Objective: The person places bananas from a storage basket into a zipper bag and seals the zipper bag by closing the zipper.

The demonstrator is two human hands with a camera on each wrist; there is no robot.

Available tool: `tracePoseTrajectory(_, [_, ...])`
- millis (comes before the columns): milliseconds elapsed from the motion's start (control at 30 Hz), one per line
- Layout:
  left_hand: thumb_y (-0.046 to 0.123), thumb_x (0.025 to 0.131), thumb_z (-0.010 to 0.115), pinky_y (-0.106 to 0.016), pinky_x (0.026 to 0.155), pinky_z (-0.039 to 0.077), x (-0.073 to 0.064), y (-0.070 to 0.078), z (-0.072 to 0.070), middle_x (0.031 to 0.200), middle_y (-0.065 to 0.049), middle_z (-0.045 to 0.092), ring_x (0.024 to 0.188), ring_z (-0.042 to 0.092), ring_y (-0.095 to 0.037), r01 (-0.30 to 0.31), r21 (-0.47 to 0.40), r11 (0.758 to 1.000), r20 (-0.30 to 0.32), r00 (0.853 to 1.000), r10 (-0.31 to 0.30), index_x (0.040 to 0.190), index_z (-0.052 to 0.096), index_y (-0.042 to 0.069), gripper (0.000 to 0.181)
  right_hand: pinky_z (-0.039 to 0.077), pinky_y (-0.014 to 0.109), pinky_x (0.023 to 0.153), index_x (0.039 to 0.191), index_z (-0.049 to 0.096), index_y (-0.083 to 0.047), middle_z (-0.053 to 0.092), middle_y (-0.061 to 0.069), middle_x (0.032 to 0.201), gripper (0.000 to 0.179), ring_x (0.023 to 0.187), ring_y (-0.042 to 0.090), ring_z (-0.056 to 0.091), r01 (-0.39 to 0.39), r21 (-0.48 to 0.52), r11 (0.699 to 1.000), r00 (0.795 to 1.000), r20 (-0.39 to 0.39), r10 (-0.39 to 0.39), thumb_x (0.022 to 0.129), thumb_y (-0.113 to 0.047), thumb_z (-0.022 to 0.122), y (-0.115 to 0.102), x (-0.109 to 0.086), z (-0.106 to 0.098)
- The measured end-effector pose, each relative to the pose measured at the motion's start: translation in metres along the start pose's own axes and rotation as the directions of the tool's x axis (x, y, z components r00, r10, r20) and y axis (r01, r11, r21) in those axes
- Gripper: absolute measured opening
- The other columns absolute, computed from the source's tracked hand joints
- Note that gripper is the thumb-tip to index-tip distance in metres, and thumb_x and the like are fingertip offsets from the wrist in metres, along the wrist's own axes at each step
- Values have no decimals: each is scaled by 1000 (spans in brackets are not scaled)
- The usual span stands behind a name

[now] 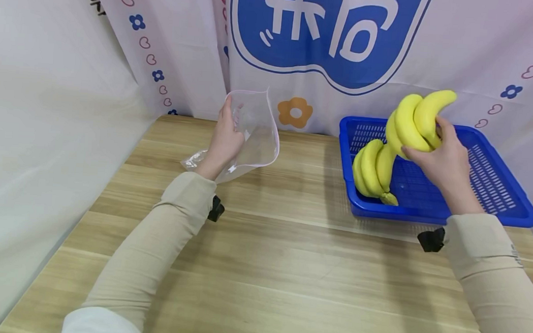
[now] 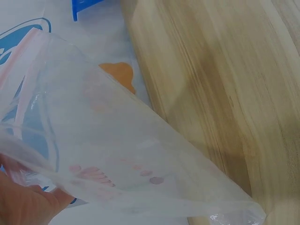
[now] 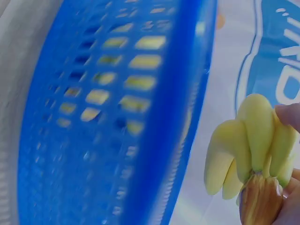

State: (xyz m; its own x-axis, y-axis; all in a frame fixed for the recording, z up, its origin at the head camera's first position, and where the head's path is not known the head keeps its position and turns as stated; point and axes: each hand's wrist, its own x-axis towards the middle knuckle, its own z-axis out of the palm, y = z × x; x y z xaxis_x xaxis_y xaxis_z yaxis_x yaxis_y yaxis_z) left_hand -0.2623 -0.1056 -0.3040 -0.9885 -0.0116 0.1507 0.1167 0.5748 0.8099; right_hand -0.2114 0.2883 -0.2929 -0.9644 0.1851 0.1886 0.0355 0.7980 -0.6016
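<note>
My left hand [image 1: 228,136] grips one side of a clear zip bag [image 1: 260,135] by its pink-edged mouth, which gapes toward the right. In the left wrist view the bag [image 2: 112,140] hangs slack over the table, with small pink prints on it. My right hand [image 1: 447,160] holds a bunch of yellow bananas [image 1: 411,119] up above the blue basket [image 1: 433,217]. The brown stem end [image 3: 260,199] of that bunch shows in the right wrist view. A second bunch of bananas [image 1: 373,168] lies in the left part of the basket.
The basket stands at the back right of the wooden table [image 1: 287,269], its slotted walls rising at the sides. A printed cloth [image 1: 317,88] hangs behind the table's back edge. White fabric [image 1: 44,137] borders the left side.
</note>
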Motion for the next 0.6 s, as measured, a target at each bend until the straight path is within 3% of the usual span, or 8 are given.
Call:
tracePoseTrajectory(200, [-15, 71, 40, -38, 124, 8, 0, 1, 0, 162, -11, 6, 149, 11, -28, 23, -19, 1000, 13, 1000, -22, 154, -2, 11, 96, 38, 55, 101, 153, 17, -19, 35, 15, 153, 87, 127, 39, 44, 26, 129, 991, 1000, 13, -28, 85, -38, 68, -24, -4, 3])
tracePoseTrajectory(300, [-15, 72, 40, -39, 124, 8, 0, 1, 1, 162, -11, 6, 149, 11, -28, 32, -29, 999, 21, 999, -31, 154, -2, 12, 97, 41, 45, 100, 152, 19, -24, 37, 10, 153, 85, 124, 31, 45, 42, 182, 982, 999, 9, -44, 84, -38, 68, -35, -5, 6])
tracePoseTrajectory(467, [-16, 73, 39, -40, 124, 8, 0, 2, 1, 162, -12, 7, 149, 12, -30, 25, -28, 999, 27, 999, -25, 154, -3, 11, 96, 42, 27, 92, 151, 23, -28, 42, 4, 151, 81, 116, 17, 47, 74, 302, 950, 996, 22, -84, 84, -33, 69, -55, -8, 10])
tracePoseTrajectory(600, [-16, 72, 40, -40, 124, 8, -1, 3, 0, 162, -14, 7, 149, 12, -30, 14, -29, 999, 24, 1000, -13, 154, -2, 8, 95, 43, 23, 91, 150, 24, -29, 42, 1, 150, 80, 115, 13, 48, 62, 404, 913, 993, 66, -96, 85, -30, 70, -71, -11, 12])
